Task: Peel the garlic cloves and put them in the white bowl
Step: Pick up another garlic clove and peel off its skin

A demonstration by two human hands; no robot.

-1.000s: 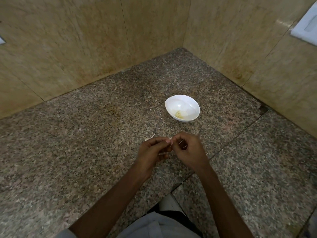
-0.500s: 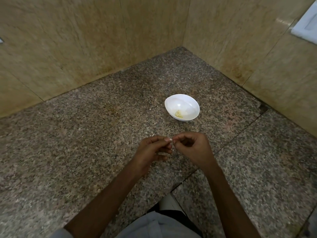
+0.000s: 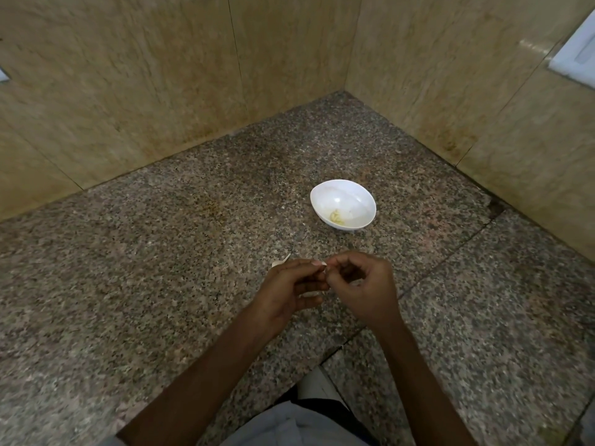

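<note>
My left hand (image 3: 291,289) and my right hand (image 3: 365,289) meet fingertip to fingertip just above the granite counter. Between the fingertips they pinch a small garlic clove (image 3: 323,269), of which only a pale sliver shows. A white bowl (image 3: 354,196) stands beyond the hands, slightly to the right, with a little peeled yellowish garlic (image 3: 336,217) at its bottom. A thin strip of white garlic skin (image 3: 280,261) lies on the counter right behind my left hand.
The speckled granite counter (image 3: 161,268) runs into a corner of beige marble walls (image 3: 145,75). A seam crosses the counter from near my body toward the right wall. A white fitting (image 3: 576,53) sits high on the right wall.
Both hands stayed together over the same spot, working the clove with small finger movements. The right hand's fingers have curled in a little more. The bowl has not moved.
</note>
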